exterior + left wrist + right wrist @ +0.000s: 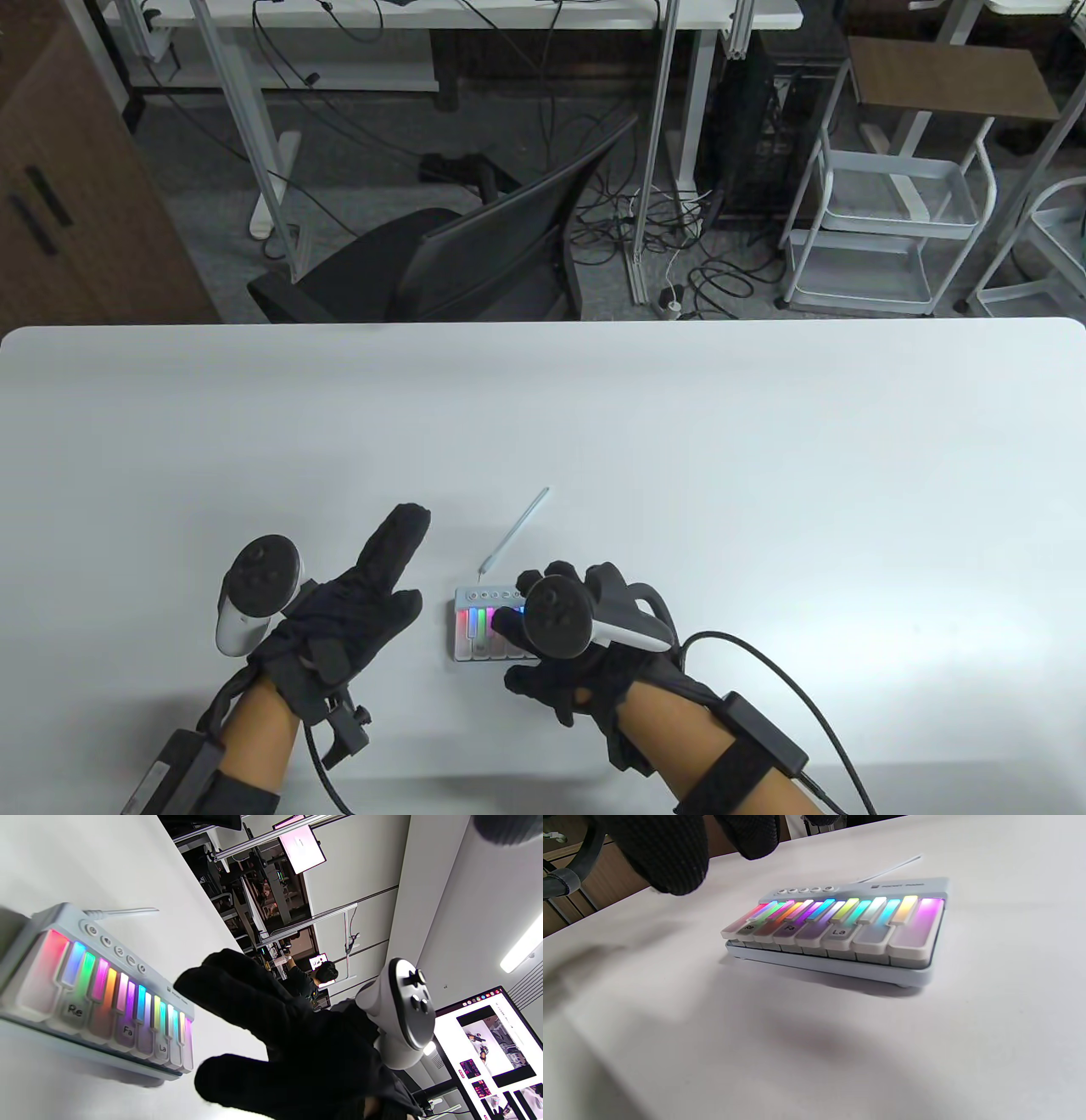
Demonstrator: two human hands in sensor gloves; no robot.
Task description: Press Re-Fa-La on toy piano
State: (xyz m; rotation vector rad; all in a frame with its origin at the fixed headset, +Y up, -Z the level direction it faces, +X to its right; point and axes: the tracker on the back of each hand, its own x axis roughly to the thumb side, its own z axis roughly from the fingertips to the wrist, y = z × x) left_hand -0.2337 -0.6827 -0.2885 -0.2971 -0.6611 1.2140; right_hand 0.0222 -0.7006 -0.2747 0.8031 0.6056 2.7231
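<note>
The small pale-blue toy piano with rainbow-lit white keys (490, 624) lies on the white desk (764, 475), just under and to the left of the right hand (577, 645), with its thin pale cable (515, 531) trailing away beyond the fingers. The right hand hovers over the right end of the keyboard, fingers spread and loosely curled, gripping nothing; that placement suits reaching down onto single keys. Whether a fingertip touches a key I cannot tell from above, since the tracker hides that end.

The left hand (339, 611) rests on the desk well left of the piano, fingers apart and empty, seemingly kept clear of the keys.

The right wrist view shows what the table view cannot: the labelled keys Re (749, 928), Fa (790, 928) and La (838, 932), all level with their neighbours, fingertips (666, 853) hanging above them. The left wrist view shows the right hand beside the piano's far end.
</note>
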